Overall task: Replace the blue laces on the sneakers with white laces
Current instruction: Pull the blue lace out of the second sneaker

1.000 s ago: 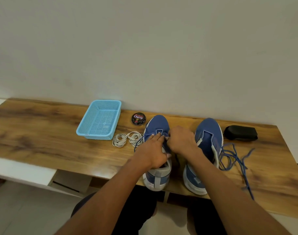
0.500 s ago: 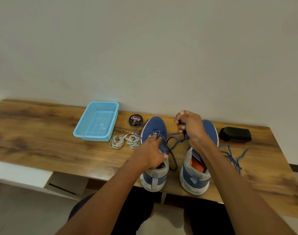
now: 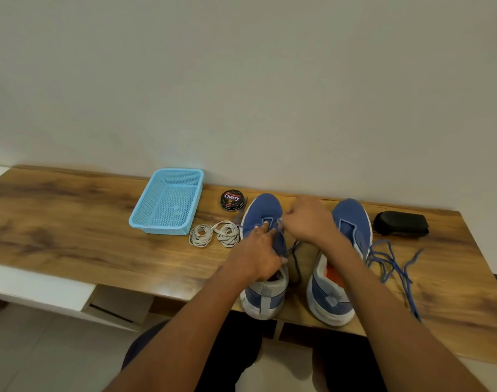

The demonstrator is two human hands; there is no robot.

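Note:
Two blue sneakers stand side by side on the wooden table, toes toward the wall. My left hand (image 3: 260,254) grips the left sneaker (image 3: 262,210) at its tongue and holds it down. My right hand (image 3: 306,219) is over the same shoe's eyelets and pinches its blue lace (image 3: 294,250), whose loose end hangs between the shoes. The right sneaker (image 3: 350,219) has no lace in it. A pulled-out blue lace (image 3: 394,264) lies tangled on the table to its right. Two coiled white laces (image 3: 214,234) lie left of the left sneaker.
A light blue plastic basket (image 3: 168,202) stands left of the white laces. A round black polish tin (image 3: 232,199) sits by the wall. A black brush (image 3: 401,223) lies at the back right. The table's front edge (image 3: 156,292) runs just below the shoe heels.
My right hand, which had pulled the blue lace up and to the right, has come back down to the left sneaker's eyelets. My left hand has stayed on the shoe.

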